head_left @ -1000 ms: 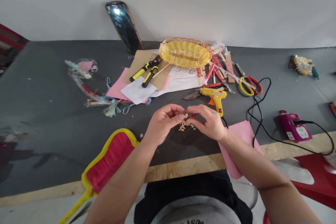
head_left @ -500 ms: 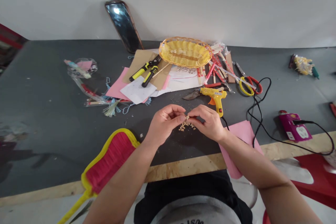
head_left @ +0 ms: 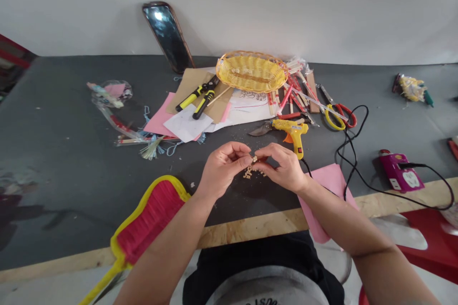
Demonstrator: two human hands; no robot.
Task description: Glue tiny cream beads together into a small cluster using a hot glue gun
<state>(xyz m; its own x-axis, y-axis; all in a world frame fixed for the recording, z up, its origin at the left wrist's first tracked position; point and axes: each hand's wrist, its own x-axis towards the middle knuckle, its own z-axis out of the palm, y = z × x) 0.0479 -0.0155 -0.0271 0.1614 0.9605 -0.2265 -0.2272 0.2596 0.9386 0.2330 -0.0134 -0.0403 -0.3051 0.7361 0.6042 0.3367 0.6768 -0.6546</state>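
Observation:
Fingertips pinched, my left hand (head_left: 223, 166) and my right hand (head_left: 282, 167) meet above the dark tabletop. Between them is a small cluster of pale wooden bits (head_left: 254, 158), and both hands grip it. Whether it is one piece or several stuck together is too small to tell. Just below the fingers lies a little pile of loose cut wooden pieces (head_left: 247, 173), partly covered by my right hand. Behind my right hand a yellow glue gun (head_left: 293, 134) rests on its side, beside pruning shears (head_left: 261, 129).
A yellow wicker basket (head_left: 252, 74) stands at the back near a leaning phone (head_left: 170, 35). Yellow-black pliers (head_left: 203, 97) lie on papers. Scissors (head_left: 336, 116), a black cord (head_left: 352, 167) and a purple power box (head_left: 400, 171) are rightward; a red-yellow fan-shaped item (head_left: 152, 219) overhangs the front edge.
Both hands stay nearly in place, still pinching the cluster. My right fingers have shifted slightly, covering more of the loose pile.

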